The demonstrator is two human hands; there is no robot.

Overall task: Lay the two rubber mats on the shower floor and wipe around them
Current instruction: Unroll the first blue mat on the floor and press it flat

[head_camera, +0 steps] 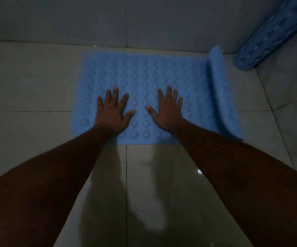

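1. Palms flat, fingers spread: our left hand point(112, 111) and right hand point(167, 108) press the blue rubber mat point(144, 77), grasping nothing.
2. We see its right end point(220, 90) curling off the tiled floor point(28, 82).
3. We see the second mat point(272, 34) rolled, far right, against the wall point(162, 18).

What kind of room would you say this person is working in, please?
Probably a bathroom or shower: glossy floor tiles, a tiled wall, and a blue mat pressed down by both hands, with a rolled mat nearby.
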